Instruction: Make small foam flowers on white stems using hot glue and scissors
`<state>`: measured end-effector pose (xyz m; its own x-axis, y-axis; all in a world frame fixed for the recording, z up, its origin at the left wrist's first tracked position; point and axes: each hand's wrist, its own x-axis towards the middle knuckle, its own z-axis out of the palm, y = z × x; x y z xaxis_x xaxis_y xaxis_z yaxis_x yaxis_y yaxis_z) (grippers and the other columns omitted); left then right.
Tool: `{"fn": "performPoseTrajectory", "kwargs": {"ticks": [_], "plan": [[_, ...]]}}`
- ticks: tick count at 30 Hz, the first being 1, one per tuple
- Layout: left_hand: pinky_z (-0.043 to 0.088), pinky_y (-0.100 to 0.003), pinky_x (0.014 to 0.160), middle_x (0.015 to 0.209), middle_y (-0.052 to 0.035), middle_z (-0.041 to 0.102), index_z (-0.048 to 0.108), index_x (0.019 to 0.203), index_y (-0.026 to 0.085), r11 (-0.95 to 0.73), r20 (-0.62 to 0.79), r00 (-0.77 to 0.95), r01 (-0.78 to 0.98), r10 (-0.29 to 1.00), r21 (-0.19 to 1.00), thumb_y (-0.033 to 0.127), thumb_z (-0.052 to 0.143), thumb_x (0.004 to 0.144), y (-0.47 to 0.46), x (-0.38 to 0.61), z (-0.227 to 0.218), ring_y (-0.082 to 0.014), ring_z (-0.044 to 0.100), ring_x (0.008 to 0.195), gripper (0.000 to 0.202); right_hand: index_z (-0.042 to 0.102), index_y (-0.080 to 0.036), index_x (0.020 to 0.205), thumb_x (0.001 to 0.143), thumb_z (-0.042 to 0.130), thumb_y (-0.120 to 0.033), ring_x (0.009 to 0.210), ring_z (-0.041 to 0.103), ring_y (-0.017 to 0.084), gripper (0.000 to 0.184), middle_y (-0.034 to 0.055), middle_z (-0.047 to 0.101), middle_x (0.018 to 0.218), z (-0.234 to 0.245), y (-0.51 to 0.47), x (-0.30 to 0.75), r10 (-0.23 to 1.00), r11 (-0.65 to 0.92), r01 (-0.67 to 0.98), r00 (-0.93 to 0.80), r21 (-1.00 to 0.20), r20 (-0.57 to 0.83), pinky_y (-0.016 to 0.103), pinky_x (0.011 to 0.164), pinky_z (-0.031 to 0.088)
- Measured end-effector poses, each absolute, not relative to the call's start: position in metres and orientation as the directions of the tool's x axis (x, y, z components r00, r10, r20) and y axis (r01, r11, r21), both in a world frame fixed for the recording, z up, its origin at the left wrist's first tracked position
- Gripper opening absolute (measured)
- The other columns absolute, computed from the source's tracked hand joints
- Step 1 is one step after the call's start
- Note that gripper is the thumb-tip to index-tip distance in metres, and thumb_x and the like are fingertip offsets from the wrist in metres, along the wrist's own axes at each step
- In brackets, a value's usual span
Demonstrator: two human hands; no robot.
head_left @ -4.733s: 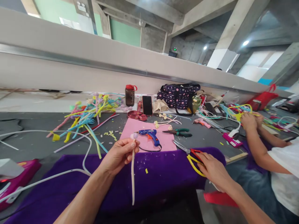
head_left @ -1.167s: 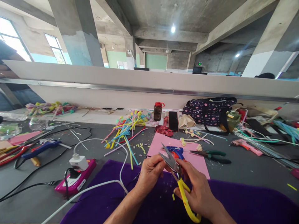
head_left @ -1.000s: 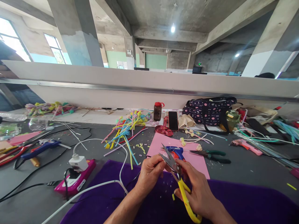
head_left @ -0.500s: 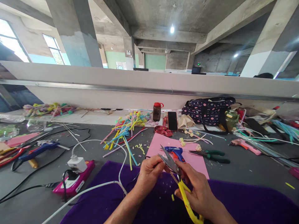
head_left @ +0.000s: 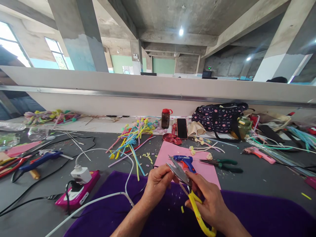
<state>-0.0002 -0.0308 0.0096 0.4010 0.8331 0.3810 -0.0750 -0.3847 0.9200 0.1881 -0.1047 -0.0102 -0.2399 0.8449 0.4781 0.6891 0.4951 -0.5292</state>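
My right hand (head_left: 208,200) grips yellow-handled scissors (head_left: 190,194), blades apart and pointing up-left. My left hand (head_left: 158,181) is closed in a pinch right at the blades; what it holds is hidden by the fingers and blades. Both hands hover over a purple cloth (head_left: 259,214) spread at the table's near edge. Just beyond them a blue glue gun (head_left: 185,161) lies on a pink sheet (head_left: 207,169).
Green-handled pliers (head_left: 223,163) lie right of the pink sheet. A pile of coloured pipe cleaners (head_left: 132,136), a brown bottle (head_left: 166,118), a phone (head_left: 182,128) and a dotted bag (head_left: 218,117) sit behind. A pink power strip (head_left: 77,191) with white cable is at left.
Since 4.7 s ago my right hand has picked up the scissors and brought them to my left hand. Over the last second the hands barely moved.
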Motion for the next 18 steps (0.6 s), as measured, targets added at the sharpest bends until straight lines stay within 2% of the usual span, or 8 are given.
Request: {"fn": "performPoseTrajectory", "kwargs": {"ticks": [7, 18], "plan": [[0.037, -0.016, 0.047, 0.06, 0.001, 0.061, 0.068, 0.074, 0.017, -0.4, 0.393, 0.401, -0.07, 0.828, 0.914, 0.027, 0.054, 0.082, -0.032, -0.0002, 0.0123, -0.0076, 0.046, 0.049, 0.018, 0.034, -0.022, 0.132, 0.079, 0.061, -0.037, 0.068, 0.051, 0.016, 0.06, 0.0011, 0.052, 0.081, -0.0117, -0.104, 0.1899, 0.835, 0.507, 0.692, -0.246, -0.514, 0.492, 0.026, 0.058, 0.04], [0.036, -0.015, 0.05, 0.061, 0.0016, 0.062, 0.067, 0.07, 0.018, -0.492, 0.441, 0.392, 0.035, 0.807, 0.87, 0.022, 0.053, 0.082, -0.0306, -0.0019, 0.0133, -0.0068, 0.048, 0.05, 0.019, 0.036, -0.022, 0.131, 0.078, 0.064, -0.031, 0.063, 0.051, 0.014, 0.061, 0.0004, 0.052, 0.08, -0.0092, -0.1071, 0.193, 0.832, 0.501, 0.723, -0.251, -0.476, 0.494, 0.023, 0.054, 0.04]]}}
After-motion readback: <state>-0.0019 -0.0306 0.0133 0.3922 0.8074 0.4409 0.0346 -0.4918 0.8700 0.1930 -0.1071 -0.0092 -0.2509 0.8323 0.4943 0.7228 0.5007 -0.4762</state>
